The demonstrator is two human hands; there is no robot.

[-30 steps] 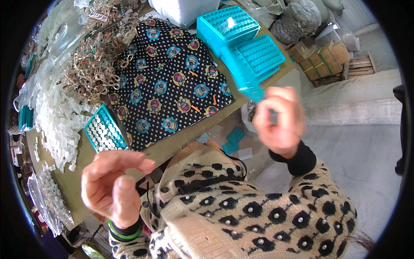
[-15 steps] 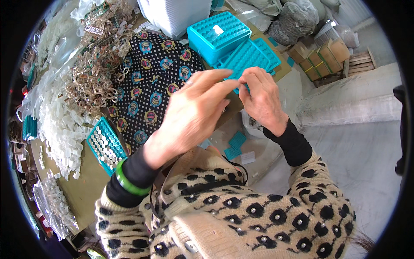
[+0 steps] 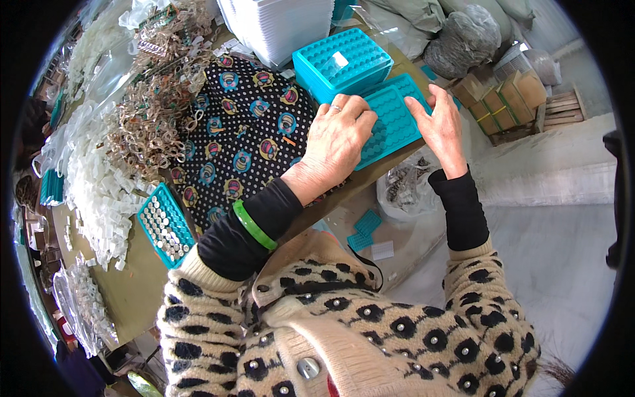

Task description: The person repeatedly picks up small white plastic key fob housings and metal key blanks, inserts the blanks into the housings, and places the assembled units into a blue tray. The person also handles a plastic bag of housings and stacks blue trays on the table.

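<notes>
My left hand (image 3: pixel 340 139), with a ring on one finger, is closed with its fingers curled down at the left edge of a turquoise tray (image 3: pixel 391 126) with rows of hollows. Whatever its fingertips hold, if anything, is hidden under the hand. Over the tray's right edge, my right hand (image 3: pixel 440 129) has its thumb and fingers apart, with nothing visible between them. A black cloth (image 3: pixel 251 129) with white dots and colourful round figures lies left of the left hand. Behind the tray stands a stack of turquoise trays (image 3: pixel 344 63).
Tall white stacked trays (image 3: pixel 281 30) stand at the back. Piles of tangled brownish loops (image 3: pixel 155 112) and translucent pieces (image 3: pixel 92 192) cover the left side. A turquoise tray of round silvery pieces (image 3: pixel 165 225) lies by the cloth. Below the table edge is a bag-lined bin (image 3: pixel 410 192).
My hands were together in the air, fingertips meeting. They have parted: the left has lowered to the tray's left edge, and the right has opened and moved right.
</notes>
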